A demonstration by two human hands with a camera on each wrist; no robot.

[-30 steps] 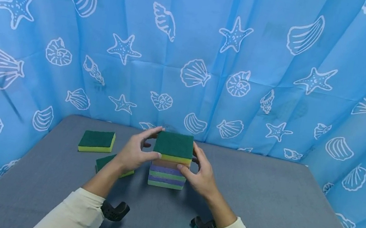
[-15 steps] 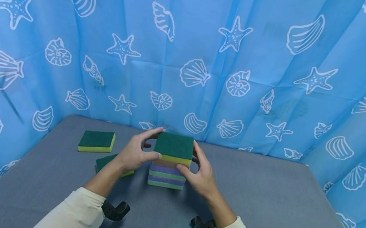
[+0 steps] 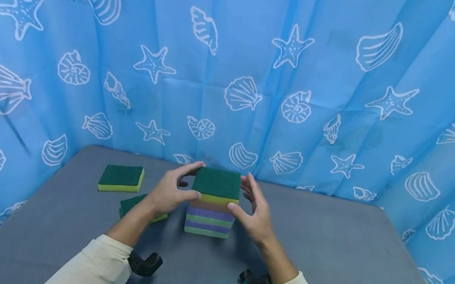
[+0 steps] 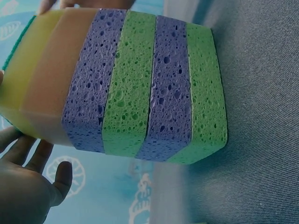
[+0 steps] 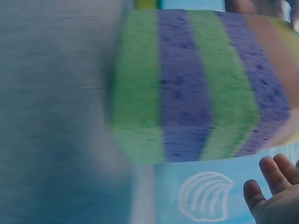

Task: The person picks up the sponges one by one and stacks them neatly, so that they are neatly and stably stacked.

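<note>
A sponge stack rises from the grey table in the head view. On top lies a yellow sponge with a dark green scouring pad [image 3: 218, 182]. Under it is a peach sponge [image 4: 53, 70], then purple sponges [image 4: 91, 74] alternating with light green sponges [image 4: 205, 84] down to the cloth. My left hand [image 3: 169, 190] holds the top sponge at its left side, thumb on the near corner and fingers towards the back. At the stack's right side, my right hand [image 3: 258, 215] is spread with the fingers extended, thumb tip close to the peach layer.
Left of the stack lies a green-and-yellow sponge [image 3: 121, 176] near the back. Another green-and-yellow sponge [image 3: 132, 202] lies nearer, partly hidden behind my left wrist. A blue shell-print curtain [image 3: 239, 65] hangs behind the grey table [image 3: 324, 264].
My right hand has loosened from the stack, its thumb and fingers shifting to the right. The left hand keeps its place on the top sponge, and the stack stands as before.
</note>
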